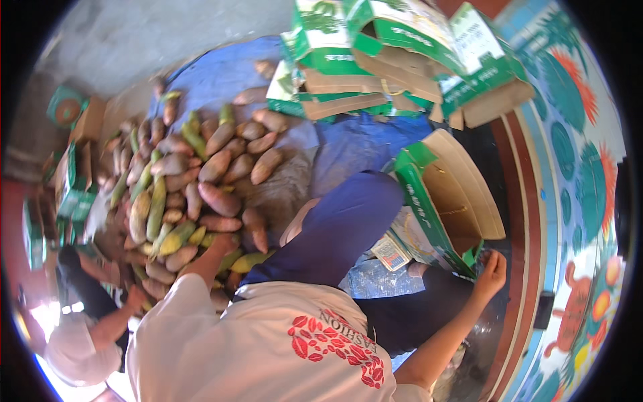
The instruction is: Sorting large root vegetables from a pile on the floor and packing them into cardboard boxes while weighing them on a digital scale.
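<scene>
My left hand [224, 244] reaches down into a large heap of long, thick vegetables [220, 199], some reddish brown, some green or yellowish. It touches the heap beside a green one; its fingertips are blurred and hidden, so I cannot tell if it grips anything. My right hand [493, 269] is beside the near corner of an open green and white cardboard box [462, 191], fingers bent together. Whatever may be between those fingers is too small to make out. The box leans next to my bent knee, its brown inside showing.
Several green and white cartons [395, 53] are piled at the far side on a blue sheet [375, 144]. Another person [84, 342] sits at the left, a hand [136, 297] by the heap. A painted wall [569, 167] bounds the right. A small printed card [391, 252] lies near my legs.
</scene>
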Demonstrator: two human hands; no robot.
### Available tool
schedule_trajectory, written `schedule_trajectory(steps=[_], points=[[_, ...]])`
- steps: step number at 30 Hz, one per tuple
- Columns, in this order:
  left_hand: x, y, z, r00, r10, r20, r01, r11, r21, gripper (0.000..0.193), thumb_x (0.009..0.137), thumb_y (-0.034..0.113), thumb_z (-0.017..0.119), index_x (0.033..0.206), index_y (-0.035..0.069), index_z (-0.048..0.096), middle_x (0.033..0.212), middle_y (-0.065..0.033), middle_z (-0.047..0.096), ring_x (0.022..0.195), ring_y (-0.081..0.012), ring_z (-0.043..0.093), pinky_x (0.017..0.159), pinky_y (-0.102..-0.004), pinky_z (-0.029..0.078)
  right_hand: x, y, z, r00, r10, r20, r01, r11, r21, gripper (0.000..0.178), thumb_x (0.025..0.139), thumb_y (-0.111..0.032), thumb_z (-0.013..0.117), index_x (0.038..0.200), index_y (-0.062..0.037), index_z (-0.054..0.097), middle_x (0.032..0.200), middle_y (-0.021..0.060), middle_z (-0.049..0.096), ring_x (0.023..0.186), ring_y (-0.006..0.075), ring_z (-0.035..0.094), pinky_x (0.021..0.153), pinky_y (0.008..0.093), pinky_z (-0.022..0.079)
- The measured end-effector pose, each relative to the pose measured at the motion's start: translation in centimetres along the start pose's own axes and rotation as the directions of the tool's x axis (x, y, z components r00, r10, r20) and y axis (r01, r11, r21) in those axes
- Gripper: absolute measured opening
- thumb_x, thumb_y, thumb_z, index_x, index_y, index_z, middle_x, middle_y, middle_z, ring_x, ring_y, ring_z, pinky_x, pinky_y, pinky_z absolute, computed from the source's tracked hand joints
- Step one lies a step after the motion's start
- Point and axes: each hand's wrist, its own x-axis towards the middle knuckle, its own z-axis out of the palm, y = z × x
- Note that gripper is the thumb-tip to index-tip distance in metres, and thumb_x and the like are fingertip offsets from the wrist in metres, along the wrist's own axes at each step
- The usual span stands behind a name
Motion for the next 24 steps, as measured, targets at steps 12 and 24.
schedule_trajectory(steps=[12, 24], points=[[-1.8, 0.1, 0.6, 0.979, -0.205, -0.005, 0.202, 0.967, -0.156, 0.05, 0.08, 0.032, 0.054, 0.127, 0.012, 0.05, 0.129, -0.0136, 0.05, 0.12, -0.0276, 0.047, 0.1, -0.0354, 0.037, 0.1, 0.1, -0.4, 0.999, -0.017, 0.029, 0.017, 1.0, -0.001, 0.018, 0.093, -0.017, 0.051, 0.093, -0.0012, 0.06, 0.079, 0.0042, 0.06, 0.07, 0.0107, 0.056, 0.065, 0.0242, 0.047], [-0.7, 1.5, 0.3, 0.98, -0.197, -0.026, 0.185, 0.951, -0.246, 0.051, 0.08, 0.034, 0.059, 0.125, 0.013, 0.049, 0.123, -0.0146, 0.054, 0.116, -0.0287, 0.05, 0.097, -0.0374, 0.04, 0.6, 0.0, -0.3, 1.0, -0.019, 0.002, 0.019, 0.997, -0.069, 0.021, 0.093, -0.02, 0.052, 0.085, -0.0014, 0.058, 0.07, 0.0022, 0.056, 0.062, 0.0083, 0.051, 0.059, 0.0218, 0.043]])
